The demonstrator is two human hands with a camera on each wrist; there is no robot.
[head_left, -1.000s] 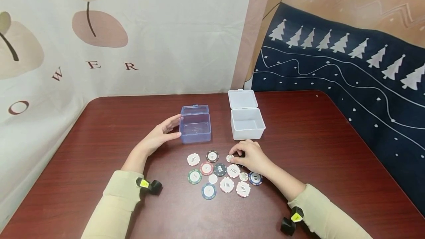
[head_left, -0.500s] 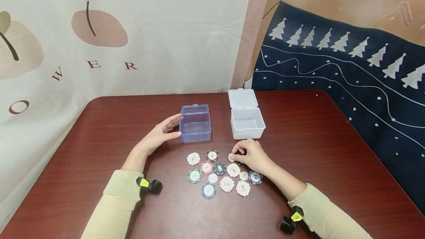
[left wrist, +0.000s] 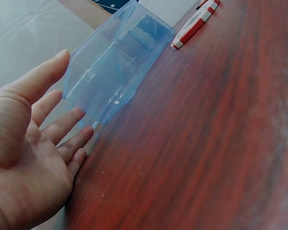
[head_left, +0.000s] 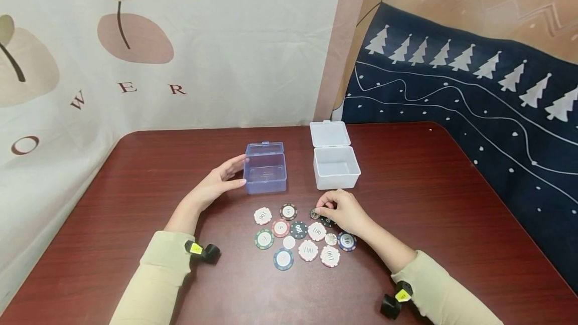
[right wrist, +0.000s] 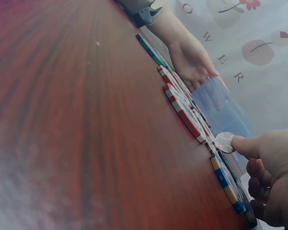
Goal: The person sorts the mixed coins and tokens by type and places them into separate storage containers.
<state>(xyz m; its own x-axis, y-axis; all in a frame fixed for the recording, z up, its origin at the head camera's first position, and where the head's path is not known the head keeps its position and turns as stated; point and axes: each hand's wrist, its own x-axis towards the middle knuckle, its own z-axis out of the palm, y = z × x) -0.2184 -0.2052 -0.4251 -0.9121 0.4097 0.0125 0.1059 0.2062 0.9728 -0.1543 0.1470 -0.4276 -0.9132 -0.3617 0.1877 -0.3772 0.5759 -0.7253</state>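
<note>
My left hand (head_left: 212, 185) rests its straight fingers and thumb against the left side of a clear blue plastic box (head_left: 265, 184), whose lid stands raised. Between thumb and index finger, my right hand (head_left: 345, 213) pinches a small silver coin (right wrist: 224, 142) by its edge, low over the far right of the spread poker chips. A black chip (head_left: 327, 221) lies partly hidden under that hand. Close by are a white 100 chip (head_left: 317, 231), a black 100 chip (head_left: 299, 230), another silver coin (head_left: 331, 239) and a blue chip (head_left: 346, 241).
Behind the right hand stands a white plastic box (head_left: 336, 177), lid raised. More chips lie on the dark red table (head_left: 406, 174), among them a green chip (head_left: 264, 239), a red chip (head_left: 281, 228) and a blue chip (head_left: 283, 259). A pale round disc (head_left: 289, 242) lies among them.
The coin in my right hand has tilted, its face going from bright to dark, and the fingers have shifted slightly right. My left hand stays at the blue box.
</note>
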